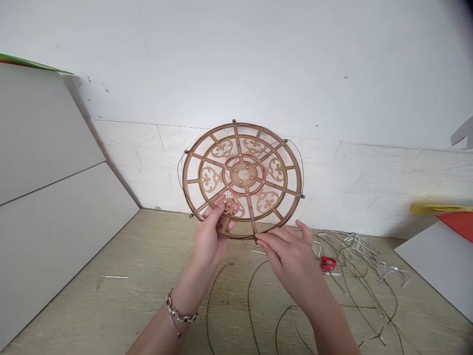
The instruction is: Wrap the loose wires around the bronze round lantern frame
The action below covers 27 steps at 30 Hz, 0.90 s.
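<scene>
The round frame is held up at twelve o'clock, its seven-o'clock rim pinched by the left hand. Its six-o'clock edge is gripped between closed right-hand fingertips; one bracelet is worn.

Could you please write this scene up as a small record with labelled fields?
Main item: round openwork frame, brown, with spokes and scrollwork, tilted up above the table
Left hand: grips the frame's lower left part; bracelet on the wrist
Right hand: fingertips at the bottom of the rim
On table, right: tangled thin wires, pale strips, red piece
On table, left: one pale strip
Behind: white wall, brick-patterned below
</scene>
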Tool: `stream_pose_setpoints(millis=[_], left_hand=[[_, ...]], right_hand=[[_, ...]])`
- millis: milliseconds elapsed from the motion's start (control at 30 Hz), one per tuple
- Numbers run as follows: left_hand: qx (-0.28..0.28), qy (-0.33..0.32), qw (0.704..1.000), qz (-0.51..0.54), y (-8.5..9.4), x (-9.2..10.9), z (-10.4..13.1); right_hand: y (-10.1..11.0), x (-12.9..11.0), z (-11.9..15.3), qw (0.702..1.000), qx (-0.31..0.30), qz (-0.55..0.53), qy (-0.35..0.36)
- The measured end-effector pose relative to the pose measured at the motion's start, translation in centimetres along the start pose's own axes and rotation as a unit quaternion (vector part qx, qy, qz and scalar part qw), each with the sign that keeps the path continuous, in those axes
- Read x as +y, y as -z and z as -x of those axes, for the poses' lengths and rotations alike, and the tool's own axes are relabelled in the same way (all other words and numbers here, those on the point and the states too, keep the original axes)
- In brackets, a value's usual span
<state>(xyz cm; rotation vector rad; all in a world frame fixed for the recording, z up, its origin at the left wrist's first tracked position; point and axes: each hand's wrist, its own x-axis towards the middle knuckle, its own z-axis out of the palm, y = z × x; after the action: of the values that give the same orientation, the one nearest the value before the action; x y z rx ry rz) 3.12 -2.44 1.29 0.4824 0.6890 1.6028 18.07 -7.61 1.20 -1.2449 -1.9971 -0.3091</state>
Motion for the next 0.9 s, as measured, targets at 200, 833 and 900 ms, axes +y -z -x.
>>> stream_pose_setpoints(millis=[200,833,900], left_hand=[[-0.003,-0.005,1.000,0.015,0.3,0.3,-0.5],[-0.066,0.042,0.996,-0.050,1.7,2.1,-1.6],[-0.067,0.057,0.994,-0.058,2.0,2.6,-2.1]], right_hand=[[1.9,1.1,0.3,0.985,0.118,-0.035,-0.122],[0.6,9.6,-0.1,0.790,0.074,-0.405,-0.454],[1.0,10.1,0.2,0.821,0.038,-0.326,-0.466]])
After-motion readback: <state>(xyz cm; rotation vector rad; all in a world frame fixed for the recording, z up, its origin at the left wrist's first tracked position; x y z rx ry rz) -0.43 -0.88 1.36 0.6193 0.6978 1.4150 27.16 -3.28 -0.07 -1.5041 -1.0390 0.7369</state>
